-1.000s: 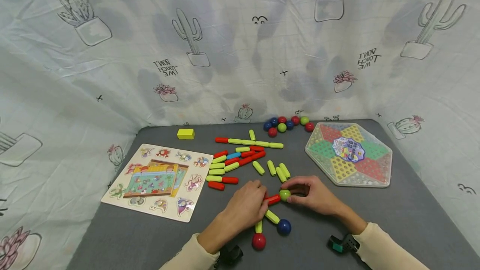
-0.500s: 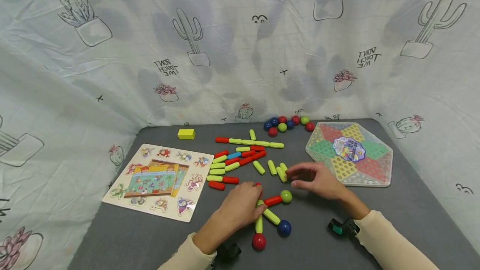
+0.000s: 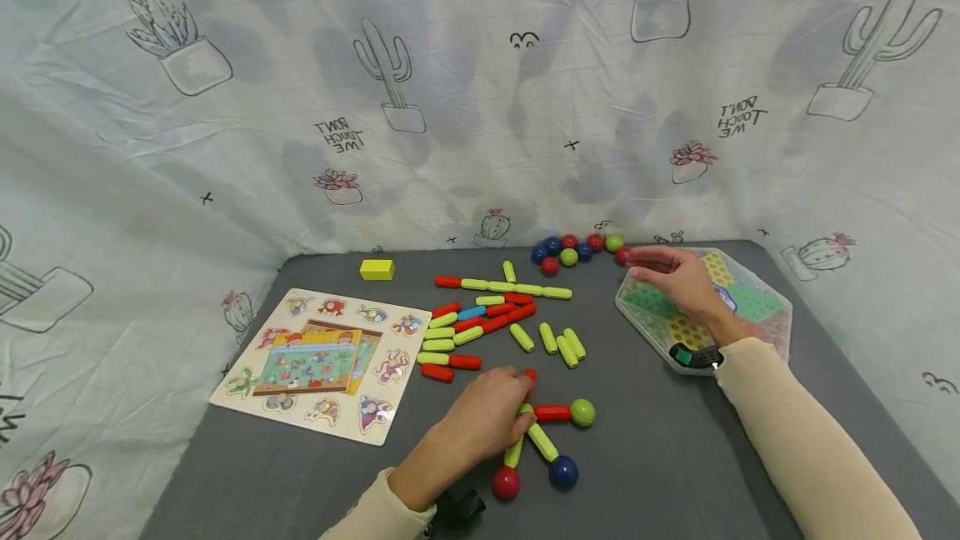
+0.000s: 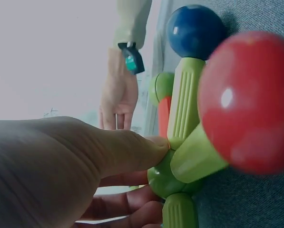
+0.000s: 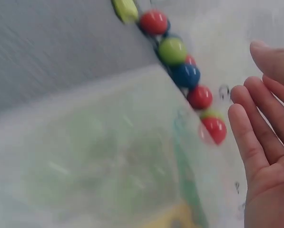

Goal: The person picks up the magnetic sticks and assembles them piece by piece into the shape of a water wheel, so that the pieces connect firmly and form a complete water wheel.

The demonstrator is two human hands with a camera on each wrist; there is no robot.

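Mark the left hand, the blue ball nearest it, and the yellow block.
Left hand (image 3: 483, 412): head view, back of hand.
Blue ball (image 3: 563, 472): head view, ball's middle.
Yellow block (image 3: 377, 271): head view, block's visible middle.

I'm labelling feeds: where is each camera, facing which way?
Head: head-worn, facing forward and down over the table; left hand, right hand, sleeves show.
Left wrist: worn there, facing the green hub; both hands show.
Right wrist: worn there, facing board and ball cluster; right hand shows.
Head and right wrist share the ball cluster.

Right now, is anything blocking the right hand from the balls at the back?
Nothing visible: the right hand is close to the nearest red ball, and the hexagonal board lies below the hand.
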